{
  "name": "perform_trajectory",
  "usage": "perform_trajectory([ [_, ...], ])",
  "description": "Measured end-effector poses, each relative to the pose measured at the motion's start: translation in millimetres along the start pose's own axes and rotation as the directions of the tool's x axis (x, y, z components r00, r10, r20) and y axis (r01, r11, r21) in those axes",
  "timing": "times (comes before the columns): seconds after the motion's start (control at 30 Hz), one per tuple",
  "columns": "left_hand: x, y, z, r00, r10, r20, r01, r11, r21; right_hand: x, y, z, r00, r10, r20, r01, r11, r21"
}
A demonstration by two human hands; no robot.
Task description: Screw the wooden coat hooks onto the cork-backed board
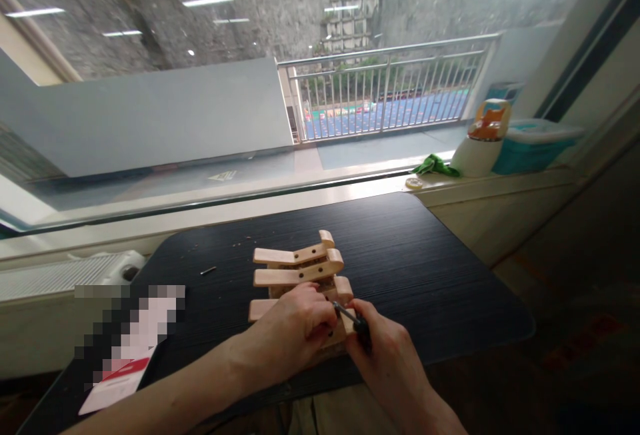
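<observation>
A row of pale wooden pieces [277, 278], each with a flat end and a curled end, lies on the black table. Dark round holes dot their sides, and brownish material shows between them. My left hand [300, 318] rests over the nearer pieces with curled fingers, gripping a piece partly hidden beneath it. In my right hand [387, 342] is a screwdriver-like tool [349, 315] with a dark handle and a thin metal shaft. Its shaft points left, toward my left fingertips; the tip is hard to see. My right fingers also touch the curled end of the nearest wooden piece.
On the black table [425, 255] lie a small metal piece [208, 270], scattered crumbs and a pink-and-white packet [113, 388], partly blurred out. A white bottle [477, 155], green cloth [435, 166], tape roll [413, 183] and teal box [533, 152] stand along the windowsill. A radiator [70, 274] is left.
</observation>
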State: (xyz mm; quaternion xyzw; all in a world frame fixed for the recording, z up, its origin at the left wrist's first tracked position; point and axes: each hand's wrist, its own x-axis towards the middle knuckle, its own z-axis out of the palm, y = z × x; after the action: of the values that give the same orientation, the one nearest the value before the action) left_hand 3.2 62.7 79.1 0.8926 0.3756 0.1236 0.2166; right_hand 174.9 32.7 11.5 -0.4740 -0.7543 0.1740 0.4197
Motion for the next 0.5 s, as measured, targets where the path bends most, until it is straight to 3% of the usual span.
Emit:
perform_trajectory([
  [0.3,-4,7,1,0.997,0.075,0.001,-0.075,0.997,0.002,0,-2,2,0.999,-0.002,-0.035,0.002,1.000,-0.002],
  [0.5,-5,12,4,1.000,0.021,0.000,-0.021,0.999,-0.047,-1,-5,0,0.999,0.036,-0.007,-0.036,0.999,0.011],
])
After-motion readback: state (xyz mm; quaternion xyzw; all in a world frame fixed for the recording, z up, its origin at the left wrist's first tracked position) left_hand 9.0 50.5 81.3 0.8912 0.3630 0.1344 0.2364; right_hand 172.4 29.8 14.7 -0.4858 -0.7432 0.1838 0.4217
